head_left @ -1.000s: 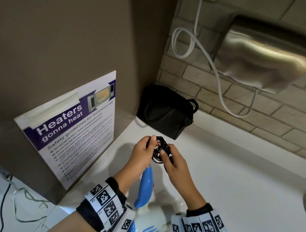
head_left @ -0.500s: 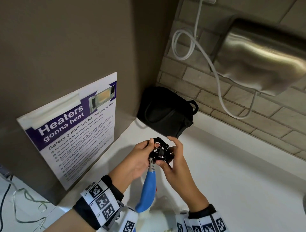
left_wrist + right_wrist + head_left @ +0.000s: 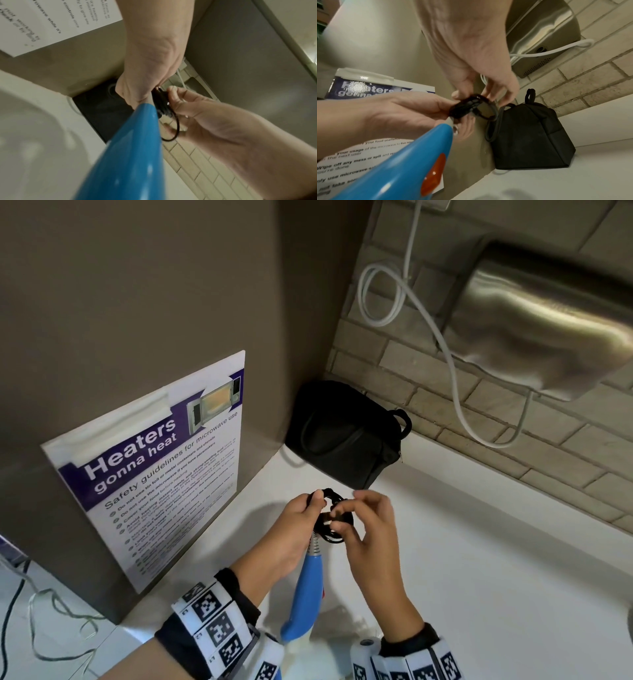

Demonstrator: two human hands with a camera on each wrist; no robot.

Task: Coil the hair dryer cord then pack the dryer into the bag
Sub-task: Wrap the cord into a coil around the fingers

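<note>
A white counter (image 3: 479, 559) runs under a wall of pale brick (image 3: 428, 392) on the far side and meets a flat grey-brown panel (image 3: 137, 285) on the left. A microwave safety poster (image 3: 161, 470) headed "Heaters gonna heat" is stuck low on that panel. High on the brick at the right hangs a brushed-steel hand dryer (image 3: 548, 320), with a white cable (image 3: 380, 296) looping down the wall beside it. A black bag (image 3: 346, 436) stands in the far corner where panel, brick and counter meet, one strap loop poking up at its right end.

Above the counter, near the middle and just this side of the bag, both hands work on the black cord (image 3: 334, 517), which is gathered into a small bundle of loops. The left hand (image 3: 291, 529) has its fingers curled, thumb and forefinger pinching the left side of the bundle. The right hand (image 3: 373, 529) sits just right of it, fingers half curled and slightly spread, the fingertips (image 3: 505, 97) at the bundle's far edge; from the left wrist view one loose loop hangs down in front of its palm, and whether it truly grips the cord I cannot tell. The hair dryer (image 3: 305, 594) hangs below the bundle between the wrists, blue handle uppermost, its white body at the near edge, with an orange switch (image 3: 433, 174) on the handle.
</note>
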